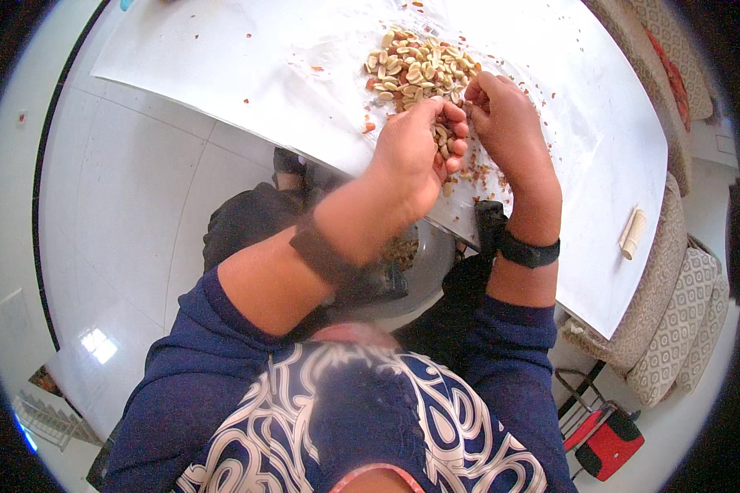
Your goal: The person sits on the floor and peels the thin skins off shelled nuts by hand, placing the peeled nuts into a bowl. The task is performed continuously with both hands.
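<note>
A pile of peanuts [419, 65], mostly pale and skinned with some reddish-brown skins among them, lies on a thin clear plastic sheet [339, 68] over the white table. My left hand [416, 145] is cupped near the table's front edge, with several peanuts [444, 142] in its curled fingers. Just to its right, my right hand [502, 114] is bent over the pile's right edge, thumb and fingertips close together; whether something is between them is hidden. Loose bits of peanut skin [481, 169] are scattered below and around both hands.
The white table [598, 160] bears a rolled beige object [634, 233] at its right. Below the front edge, between my legs, is a clear basin [431, 259] with brownish bits. A patterned sofa [672, 246] stands along the right side, with a red and black item [609, 440] near it.
</note>
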Tool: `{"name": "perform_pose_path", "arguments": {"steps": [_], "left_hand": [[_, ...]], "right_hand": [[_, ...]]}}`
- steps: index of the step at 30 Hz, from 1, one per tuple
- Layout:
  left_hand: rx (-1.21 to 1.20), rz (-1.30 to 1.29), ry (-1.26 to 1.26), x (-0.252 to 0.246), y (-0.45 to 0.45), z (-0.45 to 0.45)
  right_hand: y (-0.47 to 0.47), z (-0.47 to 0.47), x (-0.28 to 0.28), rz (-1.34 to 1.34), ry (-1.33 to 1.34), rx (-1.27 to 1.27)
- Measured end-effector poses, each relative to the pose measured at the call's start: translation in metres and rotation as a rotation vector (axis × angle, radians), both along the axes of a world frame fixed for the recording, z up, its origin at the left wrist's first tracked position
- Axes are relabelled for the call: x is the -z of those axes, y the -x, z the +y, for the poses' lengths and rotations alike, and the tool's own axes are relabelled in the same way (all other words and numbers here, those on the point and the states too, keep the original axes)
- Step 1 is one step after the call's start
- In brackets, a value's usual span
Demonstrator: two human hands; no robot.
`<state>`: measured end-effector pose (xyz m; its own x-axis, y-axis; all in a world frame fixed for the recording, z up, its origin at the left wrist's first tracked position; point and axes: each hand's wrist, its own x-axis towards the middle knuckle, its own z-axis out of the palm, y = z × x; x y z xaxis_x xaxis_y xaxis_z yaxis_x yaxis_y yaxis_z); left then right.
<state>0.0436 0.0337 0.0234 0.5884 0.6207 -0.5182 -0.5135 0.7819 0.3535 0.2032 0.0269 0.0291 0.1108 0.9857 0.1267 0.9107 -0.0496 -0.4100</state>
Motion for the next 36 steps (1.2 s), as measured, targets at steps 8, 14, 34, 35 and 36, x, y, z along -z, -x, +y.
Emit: {"name": "perform_pose_path", "arguments": {"steps": [8, 14, 34, 35, 36], "left_hand": [[-0.034, 0.042, 0.023, -0.004, -0.001, -0.001], [-0.016, 0.093, -0.012, -0.002, -0.001, -0.002], [-0.014, 0.073, -0.017, -0.005, 0.002, 0.001], [0.002, 0.056, -0.018, -0.004, 0.003, 0.001], [0.031, 0.026, -0.023, -0.003, 0.005, 0.002]], "right_hand": [[-0.005, -0.006, -0.001, -0.025, 0.0, -0.016], [-0.004, -0.01, -0.003, 0.034, 0.08, 0.08], [-0.002, -0.009, -0.035, 0.534, -0.005, -0.082], [0.001, -0.006, -0.027, 0.416, -0.039, -0.001], [0.002, -0.005, -0.019, 0.328, -0.05, -0.011]]}}
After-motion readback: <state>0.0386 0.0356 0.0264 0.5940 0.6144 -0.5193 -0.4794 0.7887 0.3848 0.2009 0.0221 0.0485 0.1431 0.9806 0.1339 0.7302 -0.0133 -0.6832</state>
